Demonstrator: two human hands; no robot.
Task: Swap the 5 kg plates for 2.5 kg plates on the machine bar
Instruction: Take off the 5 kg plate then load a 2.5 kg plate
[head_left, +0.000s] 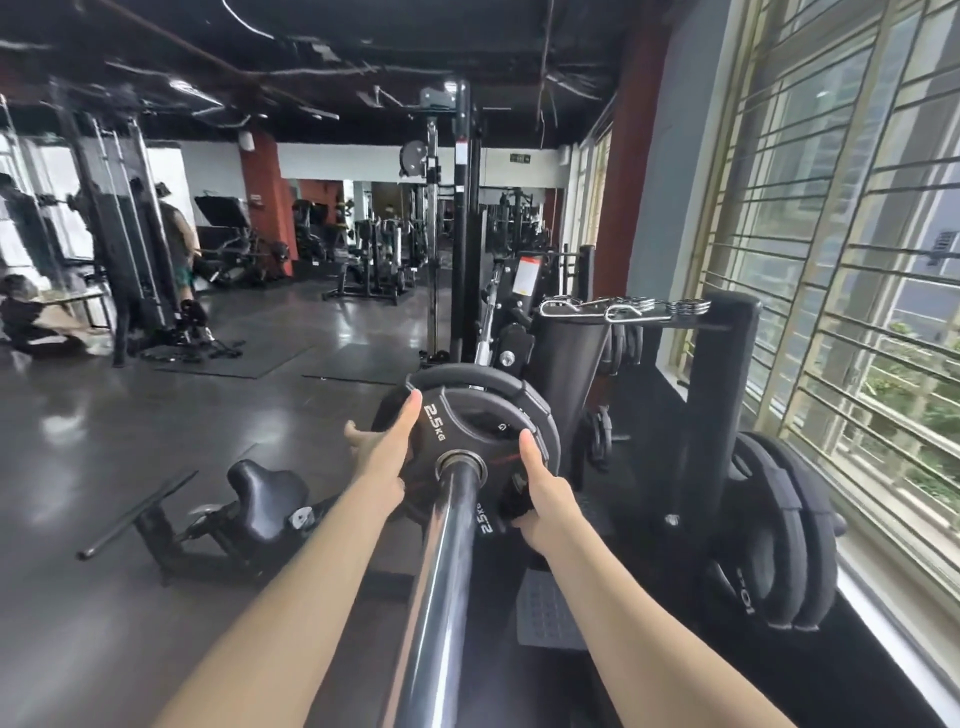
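A black 2.5 kg plate (470, 423) sits threaded on the shiny machine bar (441, 571), which runs from the bottom centre up to the plate's hub. Behind it on the same bar stands a larger black plate (498, 382), only its rim showing. My left hand (387, 452) holds the 2.5 kg plate's left edge, thumb on its face and fingers behind. My right hand (540, 493) grips its lower right edge, thumb lying up the face.
A plate rack (727, 395) stands to the right with large black plates (779, 530) hung on it and spring collars (618, 309) on top. A padded seat and loose bar (265, 499) lie on the floor at left. Barred windows line the right wall. People exercise far left.
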